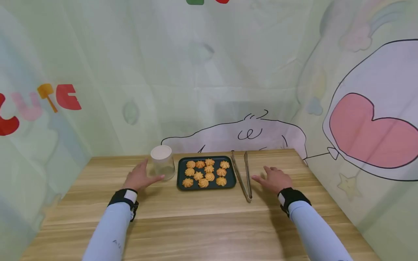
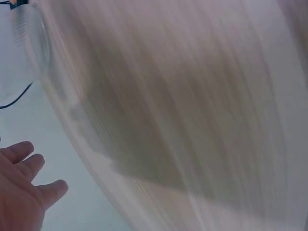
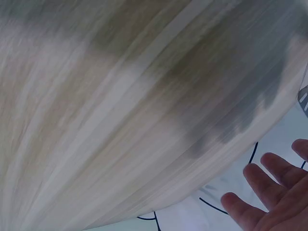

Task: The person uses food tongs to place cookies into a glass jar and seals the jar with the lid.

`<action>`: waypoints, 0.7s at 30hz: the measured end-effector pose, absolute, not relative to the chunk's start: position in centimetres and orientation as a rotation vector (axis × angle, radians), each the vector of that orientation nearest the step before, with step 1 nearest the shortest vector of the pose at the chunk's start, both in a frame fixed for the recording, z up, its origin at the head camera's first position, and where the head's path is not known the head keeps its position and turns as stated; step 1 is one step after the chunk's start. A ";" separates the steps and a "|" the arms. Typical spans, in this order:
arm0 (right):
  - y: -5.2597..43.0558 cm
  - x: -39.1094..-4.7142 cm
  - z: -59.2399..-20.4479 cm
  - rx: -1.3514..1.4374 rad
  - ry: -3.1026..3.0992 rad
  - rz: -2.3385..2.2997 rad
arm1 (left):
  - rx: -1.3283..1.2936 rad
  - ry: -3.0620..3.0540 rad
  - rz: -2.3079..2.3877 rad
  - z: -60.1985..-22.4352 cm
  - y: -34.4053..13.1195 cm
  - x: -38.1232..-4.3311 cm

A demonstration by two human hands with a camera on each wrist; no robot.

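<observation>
A clear jar with a white lid [image 1: 161, 152] stands upright at the left of the table. My left hand [image 1: 138, 177] is just to its left, fingers spread and thumb pointing toward it; whether they touch I cannot tell. In the left wrist view, part of the jar [image 2: 36, 41] shows beyond the hand [image 2: 19, 197]. Metal tongs [image 1: 248, 190] lie with their tips toward the wall and their arms apart. Beside them on the right, my right hand [image 1: 274, 180] hovers with extended fingers, holding nothing. The right wrist view shows that hand [image 3: 276, 204] with its fingers parted.
Between jar and tongs sits a dark rectangular tray [image 1: 206, 189] bearing several golden piped cookies [image 1: 203, 183]. The wooden table [image 1: 209, 232] ends at a pale curtain [image 1: 196, 90] with cartoon prints, which also hangs along both sides.
</observation>
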State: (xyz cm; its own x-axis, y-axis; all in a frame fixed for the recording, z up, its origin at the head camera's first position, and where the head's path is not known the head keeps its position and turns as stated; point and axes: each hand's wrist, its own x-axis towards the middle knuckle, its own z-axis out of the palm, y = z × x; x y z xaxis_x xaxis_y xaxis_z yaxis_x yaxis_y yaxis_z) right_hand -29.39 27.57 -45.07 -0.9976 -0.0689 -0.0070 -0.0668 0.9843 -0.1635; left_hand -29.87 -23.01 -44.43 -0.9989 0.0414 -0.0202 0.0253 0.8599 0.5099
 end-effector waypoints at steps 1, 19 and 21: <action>27.5 -29.4 -45.1 -0.107 3.110 -0.255 | 0.058 2.991 0.872 -44.5 -22.8 -30.0; 26.8 -29.5 -45.6 -0.126 3.086 -0.249 | -0.083 2.770 1.551 -45.8 -19.8 -32.4; 26.7 -29.5 -45.6 -0.126 3.086 -0.248 | -0.096 2.777 1.572 -45.8 -19.6 -32.5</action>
State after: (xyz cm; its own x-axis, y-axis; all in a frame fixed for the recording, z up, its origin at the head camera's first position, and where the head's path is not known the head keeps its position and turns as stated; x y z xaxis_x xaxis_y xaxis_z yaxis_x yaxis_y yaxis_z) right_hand -29.48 26.67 -45.56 -0.9958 -0.0846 -0.0362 -0.0778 0.9839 -0.1609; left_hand -32.51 -19.62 -45.81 -0.9969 -0.0774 0.0145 -0.0274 0.5134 0.8577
